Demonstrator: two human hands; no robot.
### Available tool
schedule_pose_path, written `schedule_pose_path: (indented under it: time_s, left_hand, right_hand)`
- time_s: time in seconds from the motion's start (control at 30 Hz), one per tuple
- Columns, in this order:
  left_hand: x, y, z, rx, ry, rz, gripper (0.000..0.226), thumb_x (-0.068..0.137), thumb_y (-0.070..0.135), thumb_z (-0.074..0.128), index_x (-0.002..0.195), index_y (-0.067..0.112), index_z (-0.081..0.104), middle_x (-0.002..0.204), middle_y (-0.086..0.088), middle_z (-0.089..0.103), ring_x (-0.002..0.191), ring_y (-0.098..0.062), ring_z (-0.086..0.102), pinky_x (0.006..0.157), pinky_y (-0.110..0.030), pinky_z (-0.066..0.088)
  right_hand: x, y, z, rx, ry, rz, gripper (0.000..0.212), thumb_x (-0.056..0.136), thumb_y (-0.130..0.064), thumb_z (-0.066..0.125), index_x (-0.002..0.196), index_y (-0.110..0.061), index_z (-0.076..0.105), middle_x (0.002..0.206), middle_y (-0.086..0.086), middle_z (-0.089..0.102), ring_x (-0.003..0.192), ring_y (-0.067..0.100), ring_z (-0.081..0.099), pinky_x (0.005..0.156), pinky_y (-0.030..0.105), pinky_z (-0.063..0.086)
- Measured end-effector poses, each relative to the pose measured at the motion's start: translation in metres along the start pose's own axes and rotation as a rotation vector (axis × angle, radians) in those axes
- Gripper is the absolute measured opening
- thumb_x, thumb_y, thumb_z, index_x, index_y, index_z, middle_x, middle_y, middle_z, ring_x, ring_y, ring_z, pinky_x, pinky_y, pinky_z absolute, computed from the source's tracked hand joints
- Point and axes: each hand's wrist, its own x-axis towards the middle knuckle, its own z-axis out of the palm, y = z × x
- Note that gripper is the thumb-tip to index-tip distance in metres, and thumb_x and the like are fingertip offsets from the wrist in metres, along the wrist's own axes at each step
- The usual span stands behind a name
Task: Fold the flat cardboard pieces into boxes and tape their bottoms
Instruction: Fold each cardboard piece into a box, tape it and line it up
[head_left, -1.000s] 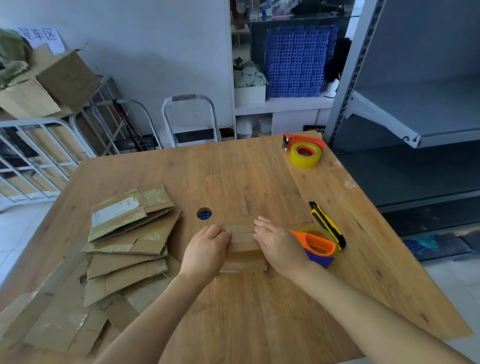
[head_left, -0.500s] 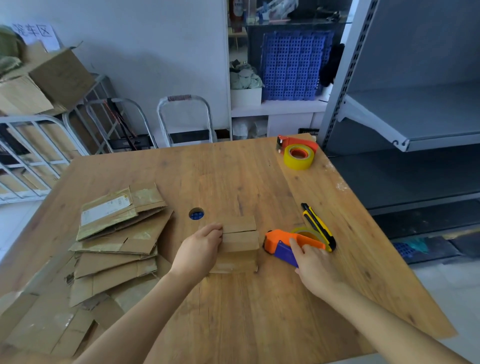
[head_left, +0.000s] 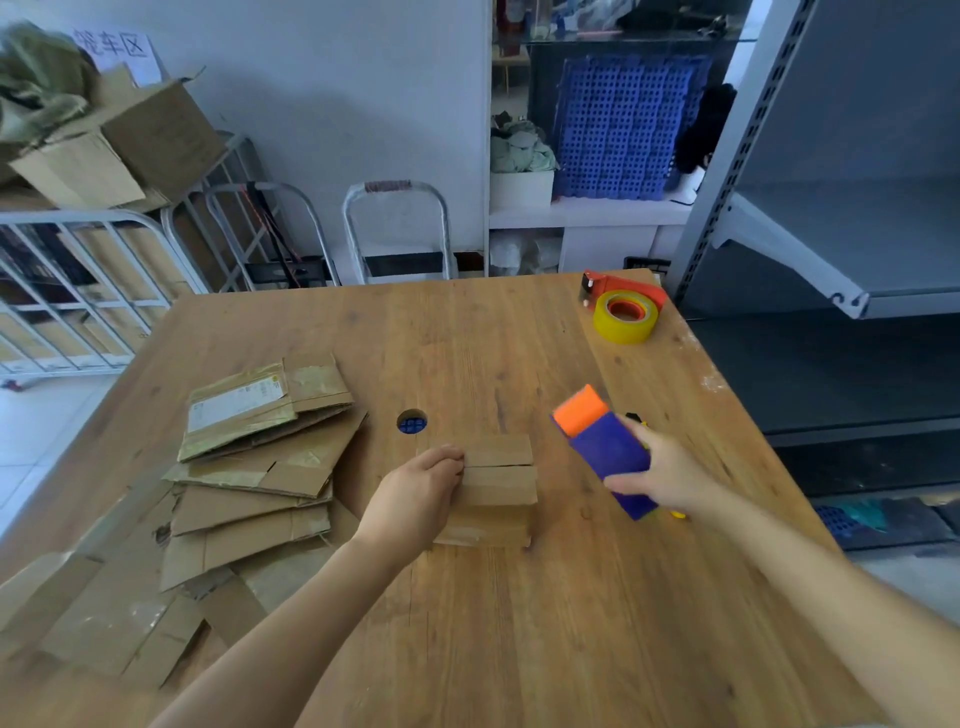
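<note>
While the left hand (head_left: 415, 493) clamps shut the flaps (head_left: 504, 451) of the box (head_left: 488, 525) at mid-surface (head_left: 519, 649), the right hand (head_left: 662, 475) grips a tape dispenser (head_left: 605, 447); any slackening could let the flaps spring apart, skewing the tape.

right hand (head_left: 670, 473): you took it off the small box (head_left: 498, 483) and closed it round the tape dispenser (head_left: 608, 447) | dispenser: lifted clear of the table (head_left: 519, 649), orange end tilted up | utility knife (head_left: 678, 514): now mostly hidden behind your hand
</note>
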Motion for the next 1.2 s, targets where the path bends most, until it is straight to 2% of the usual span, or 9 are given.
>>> schedule_pose_path:
  time_s: [0.1, 0.23, 0.37, 0.67, 0.8, 0.87, 0.93, 1.0, 1.2]
  left_hand:
    - [-0.002, 0.001, 0.0, -0.009, 0.006, -0.007, 0.021, 0.087, 0.002, 0.065, 0.106, 0.007, 0.073, 0.117, -0.002, 0.068, 0.096, -0.021, 0.07, 0.081, -0.034, 0.059]
    - [-0.001, 0.002, -0.002, -0.005, -0.021, -0.011, 0.023, 0.091, 0.005, 0.06, 0.112, 0.008, 0.071, 0.124, -0.002, 0.065, 0.104, -0.022, 0.067, 0.088, -0.033, 0.056]
    - [0.002, 0.002, -0.007, 0.004, -0.094, -0.019, 0.028, 0.098, 0.012, 0.05, 0.121, 0.01, 0.065, 0.135, 0.001, 0.058, 0.115, -0.02, 0.061, 0.095, -0.03, 0.05]
    - [0.003, -0.002, -0.015, -0.061, -0.204, -0.09, 0.033, 0.102, 0.018, 0.041, 0.13, 0.016, 0.059, 0.141, 0.008, 0.05, 0.124, -0.01, 0.05, 0.101, -0.017, 0.037]
    - [0.016, 0.005, -0.028, -0.697, 0.117, -0.578, 0.026, 0.1, 0.02, 0.044, 0.117, 0.016, 0.064, 0.109, 0.005, 0.068, 0.1, -0.009, 0.062, 0.086, -0.018, 0.048]
    - [0.03, 0.009, -0.041, -1.285, 0.108, -0.889, 0.036, 0.102, 0.033, 0.041, 0.116, 0.007, 0.06, 0.108, -0.01, 0.07, 0.098, -0.02, 0.068, 0.087, -0.034, 0.055]
    - [0.039, 0.008, -0.05, -1.553, -0.007, -0.999, 0.05, 0.1, 0.047, 0.04, 0.109, 0.003, 0.06, 0.103, -0.016, 0.07, 0.092, -0.027, 0.069, 0.08, -0.039, 0.056]
    - [0.042, 0.006, -0.057, -1.555, -0.082, -0.967, 0.045, 0.098, 0.047, 0.046, 0.099, 0.005, 0.063, 0.09, -0.012, 0.07, 0.081, -0.021, 0.068, 0.071, -0.032, 0.053]
    - [0.046, 0.002, -0.066, -1.377, -0.054, -0.868, 0.011, 0.09, 0.001, 0.057, 0.081, 0.005, 0.061, 0.063, -0.007, 0.063, 0.057, -0.012, 0.056, 0.053, -0.019, 0.048]
  right_hand:
    - [-0.004, -0.046, -0.027, 0.313, -0.166, -0.022, 0.064, 0.071, -0.01, 0.079, 0.13, -0.012, 0.055, 0.093, -0.001, 0.074, 0.081, 0.015, 0.069, 0.07, 0.025, 0.052]
    - [0.003, -0.086, -0.03, 0.455, -0.457, -0.072, 0.068, 0.056, -0.021, 0.088, 0.116, -0.009, 0.057, 0.086, 0.01, 0.07, 0.076, 0.024, 0.068, 0.065, 0.032, 0.055]
    - [0.016, -0.109, -0.009, 0.367, -0.603, -0.08, 0.054, 0.073, -0.004, 0.067, 0.125, -0.007, 0.054, 0.089, 0.012, 0.068, 0.078, 0.025, 0.067, 0.066, 0.034, 0.056]
    - [0.041, -0.124, -0.003, 0.074, -0.775, -0.04, 0.06, 0.072, -0.006, 0.071, 0.128, -0.013, 0.053, 0.097, 0.006, 0.071, 0.086, 0.02, 0.067, 0.072, 0.032, 0.056]
    - [0.048, -0.128, 0.001, 0.031, -0.802, -0.047, 0.07, 0.066, -0.019, 0.078, 0.131, -0.014, 0.053, 0.104, 0.007, 0.07, 0.09, 0.02, 0.067, 0.074, 0.031, 0.054]
    - [0.051, -0.128, 0.002, 0.047, -0.817, -0.031, 0.074, 0.064, -0.019, 0.078, 0.133, -0.014, 0.051, 0.102, 0.007, 0.07, 0.087, 0.02, 0.068, 0.073, 0.031, 0.055]
    - [0.051, -0.129, 0.002, 0.058, -0.839, -0.02, 0.073, 0.064, -0.017, 0.078, 0.132, -0.014, 0.051, 0.098, 0.006, 0.071, 0.085, 0.02, 0.068, 0.071, 0.031, 0.055]
    - [0.051, -0.13, 0.002, 0.044, -0.849, -0.025, 0.071, 0.064, -0.017, 0.078, 0.13, -0.014, 0.052, 0.096, 0.004, 0.072, 0.084, 0.018, 0.068, 0.071, 0.03, 0.055]
    - [0.054, -0.13, 0.002, 0.026, -0.843, -0.034, 0.069, 0.065, -0.017, 0.079, 0.13, -0.017, 0.054, 0.109, 0.01, 0.07, 0.094, 0.022, 0.067, 0.079, 0.034, 0.055]
